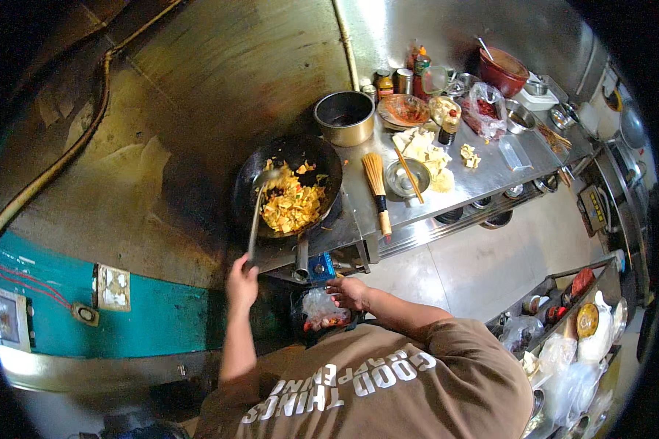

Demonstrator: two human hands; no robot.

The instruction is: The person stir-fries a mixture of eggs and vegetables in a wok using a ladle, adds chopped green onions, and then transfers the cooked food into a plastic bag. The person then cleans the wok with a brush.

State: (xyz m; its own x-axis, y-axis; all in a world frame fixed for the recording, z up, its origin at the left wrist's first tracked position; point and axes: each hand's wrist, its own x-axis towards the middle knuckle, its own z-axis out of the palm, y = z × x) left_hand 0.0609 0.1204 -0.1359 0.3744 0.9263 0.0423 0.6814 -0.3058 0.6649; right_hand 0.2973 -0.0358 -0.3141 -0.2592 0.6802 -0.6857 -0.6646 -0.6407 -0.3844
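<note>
My left hand (243, 282) grips the handle of a long metal ladle (254, 230). The ladle's blurred bowl reaches into a black wok (247, 164) and touches the food there. Yellowish chopped food (294, 206), with bits of red and green, lies in the wok. A hollow metal handle (301, 255) sticks out from the wok toward me, with neither hand on it. Below and right of that handle, my right hand (351, 293) hovers with fingers apart, and I see nothing in it. Under it is a bin lined with a clear plastic bag (318, 307), with scraps inside.
Right of the wok, a steel counter (357, 192) bears a deep pot (344, 123), a bamboo wok brush (376, 186) and a steel bowl (408, 178) with chopsticks across it. Farther along stand sauce bottles (422, 60) and a red-brown basin (502, 71). A crowded shelf (560, 324) is at right.
</note>
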